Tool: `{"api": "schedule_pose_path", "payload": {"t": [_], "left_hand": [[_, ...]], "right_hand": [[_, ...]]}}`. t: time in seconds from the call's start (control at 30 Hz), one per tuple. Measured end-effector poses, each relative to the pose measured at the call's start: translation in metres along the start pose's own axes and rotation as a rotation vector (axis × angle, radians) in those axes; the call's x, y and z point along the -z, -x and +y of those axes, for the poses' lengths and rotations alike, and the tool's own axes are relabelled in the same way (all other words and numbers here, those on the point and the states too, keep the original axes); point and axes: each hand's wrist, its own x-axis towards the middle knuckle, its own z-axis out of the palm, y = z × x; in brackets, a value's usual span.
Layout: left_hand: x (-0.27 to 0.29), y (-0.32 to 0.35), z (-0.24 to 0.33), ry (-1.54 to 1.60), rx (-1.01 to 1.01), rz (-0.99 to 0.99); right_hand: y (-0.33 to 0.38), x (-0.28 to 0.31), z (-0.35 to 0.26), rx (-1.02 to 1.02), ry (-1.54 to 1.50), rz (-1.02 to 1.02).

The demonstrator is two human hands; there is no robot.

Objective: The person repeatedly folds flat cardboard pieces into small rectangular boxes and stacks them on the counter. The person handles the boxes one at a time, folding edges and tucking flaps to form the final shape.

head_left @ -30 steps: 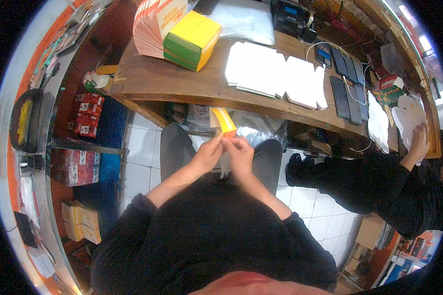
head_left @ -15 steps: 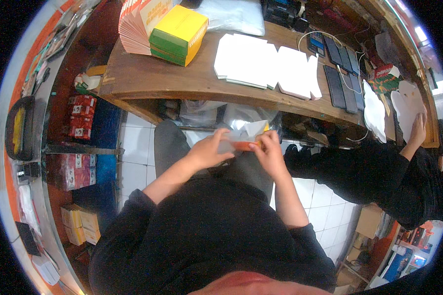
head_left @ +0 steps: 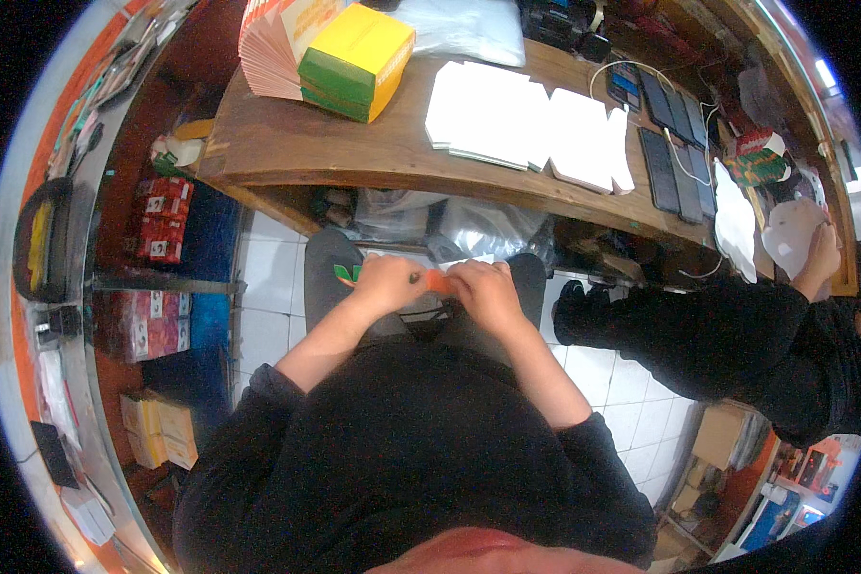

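Between my hands, over my lap, is a partly folded cardboard box (head_left: 438, 282) with an orange outer face. Its green flap shows beyond my left hand (head_left: 387, 283), and a bit of white inner side appears past my right. The left hand is closed around its left end. My right hand (head_left: 486, 293) grips the other end with bent fingers. Most of the box is hidden behind both hands. Ahead on the wooden table (head_left: 287, 158) lie stacks of flat white die-cut box blanks (head_left: 478, 110). A finished yellow and green box (head_left: 354, 59) stands to their left.
Fanned printed blanks (head_left: 268, 53) lean beside the yellow box. Several phones (head_left: 660, 172) with white cables lie at the table's right. A co-worker's hand (head_left: 821, 253) holds a white blank at far right. Shelves with red packs (head_left: 165, 218) flank my left.
My hands have drawn closer together and my left fingers have closed on the box. The box has turned, hiding most of its white inside. The co-worker's white blank has shifted.
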Motion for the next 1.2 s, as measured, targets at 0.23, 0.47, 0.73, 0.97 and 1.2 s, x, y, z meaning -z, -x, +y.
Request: {"api": "schedule_pose_path", "payload": {"t": [0.23,0.47,0.73,0.97,1.2], "left_hand": [[0.009,0.001,-0.002,-0.049,0.037,0.013],[0.02,0.004,0.003,-0.03,-0.138,-0.061],[0.028,0.0,-0.006,0.323,-0.113,-0.375],[0.022,0.002,0.0,0.099,-0.291,-0.276],[0.029,-0.002,0.0,0.211,-0.375,-0.459]], "right_hand": [[-0.003,-0.002,0.005,0.283,-0.19,-0.036],[-0.009,0.01,-0.003,0.558,-0.118,-0.008],[-0.012,0.018,-0.006,0.654,-0.317,-0.142],[-0.002,0.025,-0.02,0.897,-0.216,-0.081],[0.006,0.02,-0.014,0.716,-0.198,-0.12]]}}
